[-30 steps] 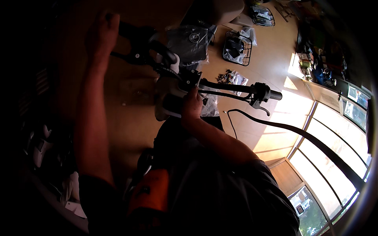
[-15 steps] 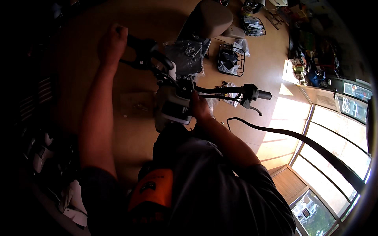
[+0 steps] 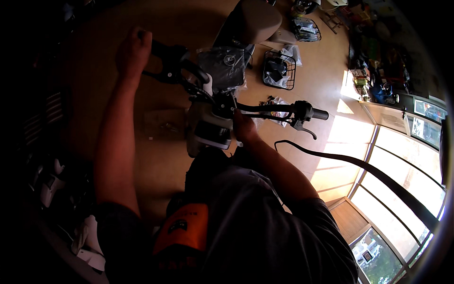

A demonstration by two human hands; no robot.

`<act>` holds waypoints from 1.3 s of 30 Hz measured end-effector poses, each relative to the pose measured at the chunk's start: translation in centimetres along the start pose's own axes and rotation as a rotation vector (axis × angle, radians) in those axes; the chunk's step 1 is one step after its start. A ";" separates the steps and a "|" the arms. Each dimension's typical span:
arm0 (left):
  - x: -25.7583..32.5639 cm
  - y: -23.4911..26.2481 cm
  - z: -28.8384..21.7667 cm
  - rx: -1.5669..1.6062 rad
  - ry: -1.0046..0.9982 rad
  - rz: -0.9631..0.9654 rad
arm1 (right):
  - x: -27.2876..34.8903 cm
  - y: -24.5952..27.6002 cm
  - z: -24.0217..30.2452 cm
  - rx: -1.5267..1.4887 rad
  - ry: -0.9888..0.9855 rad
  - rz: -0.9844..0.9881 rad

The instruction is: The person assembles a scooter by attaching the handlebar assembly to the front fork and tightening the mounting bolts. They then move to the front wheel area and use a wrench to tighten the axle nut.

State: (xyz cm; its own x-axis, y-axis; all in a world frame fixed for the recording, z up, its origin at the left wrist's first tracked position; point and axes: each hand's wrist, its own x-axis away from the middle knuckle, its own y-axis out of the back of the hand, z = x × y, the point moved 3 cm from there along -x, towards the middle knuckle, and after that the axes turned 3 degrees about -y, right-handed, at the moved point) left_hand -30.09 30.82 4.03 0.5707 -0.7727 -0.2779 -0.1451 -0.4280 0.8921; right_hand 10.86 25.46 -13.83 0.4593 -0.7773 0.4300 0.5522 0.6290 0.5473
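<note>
Between my arms stands a scooter-like bike with black handlebars (image 3: 265,108) and a grey and dark front part (image 3: 212,132). My left hand (image 3: 135,53) is closed around the end of the left handlebar grip. Close to the middle clamp of the handlebars, my right hand (image 3: 245,127) is closed on a thin metal hex key (image 3: 233,100), whose tip meets the clamp area; the fingers hide its lower part. The right grip (image 3: 320,114) and brake lever (image 3: 308,133) are free of my hands. A clear plastic-wrapped dark panel (image 3: 222,66) lies just beyond the clamp.
A saddle (image 3: 259,21) is at the far end. On the floor to the right are a black wire basket (image 3: 294,75) with wrapped parts, another basket (image 3: 306,30) and a bag of small parts (image 3: 276,110). A black strap (image 3: 350,163) crosses the right side near glass doors (image 3: 392,165).
My right hand has shifted slightly to the right and turned a little at the clamp, with the hex key. My left hand stays on its grip.
</note>
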 end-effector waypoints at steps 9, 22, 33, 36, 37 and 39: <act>0.2 -0.1 1.2 0.000 -0.005 -0.010 | 1.6 -5.6 4.8 0.050 -0.177 0.047; 0.5 0.2 1.1 0.013 -0.009 0.016 | -0.9 -9.7 11.9 -1.348 -0.698 -0.252; -0.5 0.5 -0.4 -0.018 0.006 0.069 | 1.8 2.5 9.7 -0.632 -0.286 0.268; -0.5 -0.2 0.7 -0.086 -0.014 0.048 | 1.6 1.7 5.5 -0.723 -0.242 0.252; -0.3 0.0 0.0 -0.041 0.011 0.045 | 1.5 1.7 5.0 -0.783 -0.259 0.252; -0.2 0.1 -0.4 0.010 0.027 0.041 | 1.7 2.0 4.7 -0.986 -0.382 0.291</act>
State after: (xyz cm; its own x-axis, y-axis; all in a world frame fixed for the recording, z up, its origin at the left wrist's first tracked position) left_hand -29.87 31.11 4.28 0.5856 -0.7770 -0.2309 -0.1774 -0.4009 0.8988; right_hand 9.46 25.30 -8.61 0.5101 -0.4431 0.7372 0.8498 0.3916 -0.3527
